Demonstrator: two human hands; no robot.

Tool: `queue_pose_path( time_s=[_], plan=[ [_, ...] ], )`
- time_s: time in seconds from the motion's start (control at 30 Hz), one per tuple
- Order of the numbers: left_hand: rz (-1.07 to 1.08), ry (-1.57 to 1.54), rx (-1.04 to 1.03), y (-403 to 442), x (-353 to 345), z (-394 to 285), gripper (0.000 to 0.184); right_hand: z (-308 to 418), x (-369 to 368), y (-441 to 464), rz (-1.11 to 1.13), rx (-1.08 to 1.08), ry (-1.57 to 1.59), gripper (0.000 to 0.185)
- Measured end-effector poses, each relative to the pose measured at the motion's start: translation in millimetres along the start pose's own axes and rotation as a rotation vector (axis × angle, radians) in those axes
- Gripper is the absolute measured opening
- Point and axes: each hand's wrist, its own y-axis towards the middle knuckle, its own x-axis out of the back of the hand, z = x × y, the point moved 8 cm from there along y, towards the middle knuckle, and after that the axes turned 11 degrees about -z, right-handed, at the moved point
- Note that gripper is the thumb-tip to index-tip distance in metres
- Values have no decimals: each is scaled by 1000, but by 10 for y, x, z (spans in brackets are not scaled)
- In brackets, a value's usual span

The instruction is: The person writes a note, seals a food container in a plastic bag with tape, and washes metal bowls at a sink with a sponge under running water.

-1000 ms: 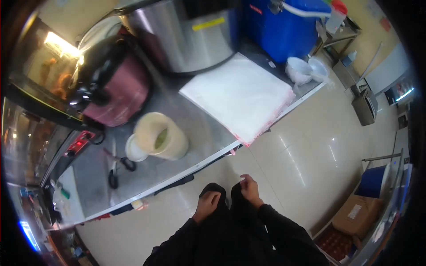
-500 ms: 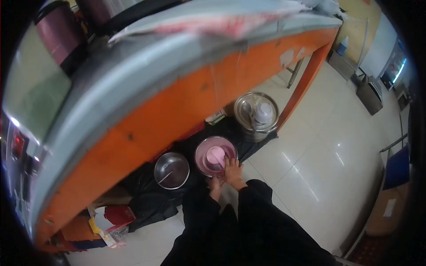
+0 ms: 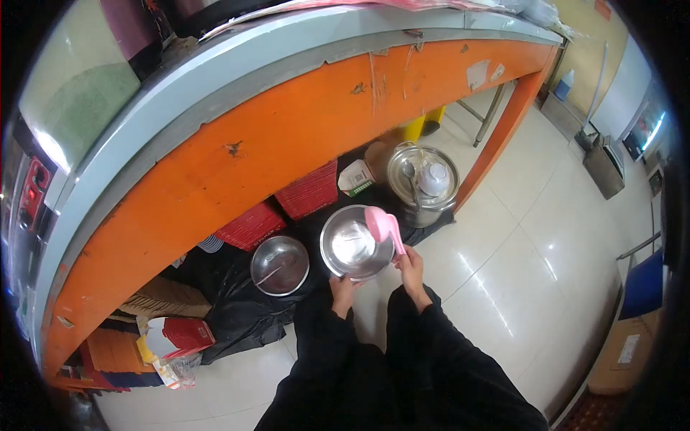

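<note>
clasped a pink ladle [image 3: 376,224] by its handle in the right hand [image 3: 412,271], its cup over the right side of a steel bowl [image 3: 351,244], and gripped that bowl's near rim with the left hand [image 3: 343,292], hands apart.

The right hand [image 3: 412,271] has lifted the pink ladle [image 3: 377,224] from inside the steel bowl [image 3: 343,246] — half a second before, it was lying there under this hand — and now holds it by the handle above the rim, while the bowl's inside, pink-looking earlier, looks silver.
</note>
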Motion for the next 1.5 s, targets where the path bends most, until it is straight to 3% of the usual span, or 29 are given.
queue_pose_path(
  time_s=[0.47, 0.67, 0.77, 0.87, 1.07, 1.13, 1.2, 1.27, 1.33, 1.37, 1.4, 1.43, 1.5],
  plan=[
    [74, 137, -135, -98, 71, -415, 39, 139, 636, -568, -149, -102, 66, 34],
    [115, 30, 71, -222, 257, -533, 30, -148, 717, -586, -249, -103, 44, 32],
    [139, 104, 64, -315, 362, -597, 33, -262, 698, -577, -265, -89, 13, 33],
    [167, 119, 88, -382, 353, -639, 33, -273, 637, -549, -239, -48, 20, 30],
    [148, 87, 77, -160, 181, -509, 32, 217, 473, -730, -364, 294, -263, 31],
    [127, 54, 83, 12, 130, -351, 32, 378, 148, -664, -202, 328, -338, 34],
    [102, 29, 89, 245, 103, -98, 33, 406, -268, -533, -19, 654, -501, 35],
    [80, -139, 157, 359, 58, 82, 40, -255, -695, -302, 332, 700, -1062, 38],
    [124, -179, 149, 410, -100, 147, 46, -519, -855, -121, 138, 774, -1225, 39],
    [81, 47, 139, 401, -139, 133, 33, -188, -862, -143, 96, 619, -1211, 39],
    [131, -4, 113, 466, -118, 262, 34, -335, -925, -111, 140, 582, -1224, 48],
    [17, -179, 252, 255, -168, 204, 29, -270, -956, -127, 221, 532, -1301, 48],
    [125, -229, 561, 218, -120, 450, 29, -313, -941, -55, 271, 396, -1266, 46]
  ],
)
